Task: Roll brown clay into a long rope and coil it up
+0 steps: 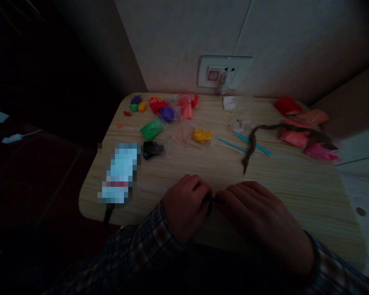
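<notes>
Near the front of the table, my left hand (pixel 187 205) and my right hand (pixel 261 217) face each other with their fingers closed. Between their fingertips runs a small dark piece of modelling clay (pixel 214 200), gripped from both sides and mostly hidden by the fingers. Beyond my right hand, a long, wavy brown strip of clay (pixel 252 141) lies across the table. Its right part rests over pink clay bags (pixel 322 150). Under its left part are a blue flat clay tool (pixel 263 149) and a thin blue stick (pixel 232 145).
On the wooden table (pixel 310 196) lie a lit phone (pixel 121 172) with a cable, a black clay bag (pixel 152 149), a green bag (pixel 151 130), yellow clay (pixel 202 135) and a purple bag (pixel 167 114). Small fruit-like figures (pixel 136 99) sit at the back left. A wall socket (pixel 224 71) is behind.
</notes>
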The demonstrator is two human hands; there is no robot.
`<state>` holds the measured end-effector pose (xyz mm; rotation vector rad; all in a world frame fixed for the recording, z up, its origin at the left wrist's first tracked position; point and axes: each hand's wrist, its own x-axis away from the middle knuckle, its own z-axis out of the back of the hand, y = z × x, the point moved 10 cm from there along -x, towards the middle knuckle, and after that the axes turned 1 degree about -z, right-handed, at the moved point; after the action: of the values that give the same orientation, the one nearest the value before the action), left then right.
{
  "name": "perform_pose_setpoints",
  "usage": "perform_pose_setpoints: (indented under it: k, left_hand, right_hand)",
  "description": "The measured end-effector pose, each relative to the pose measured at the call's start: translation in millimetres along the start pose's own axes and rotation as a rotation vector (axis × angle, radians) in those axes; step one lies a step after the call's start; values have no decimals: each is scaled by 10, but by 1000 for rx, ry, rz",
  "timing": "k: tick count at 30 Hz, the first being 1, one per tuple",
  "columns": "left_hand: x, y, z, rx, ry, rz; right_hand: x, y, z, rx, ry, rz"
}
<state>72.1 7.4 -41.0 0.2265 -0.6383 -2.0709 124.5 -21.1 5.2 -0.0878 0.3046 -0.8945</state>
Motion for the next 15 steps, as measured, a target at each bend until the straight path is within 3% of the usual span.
perform_pose_setpoints:
  k: [8,15]
  left_hand:
    - [40,-55,-66,-21,-27,114]
    - [19,-23,-38,-2,-31,75]
  right_hand:
    - [8,31,-46,3,-35,-7]
    - [28,34,-64,9,-21,-7]
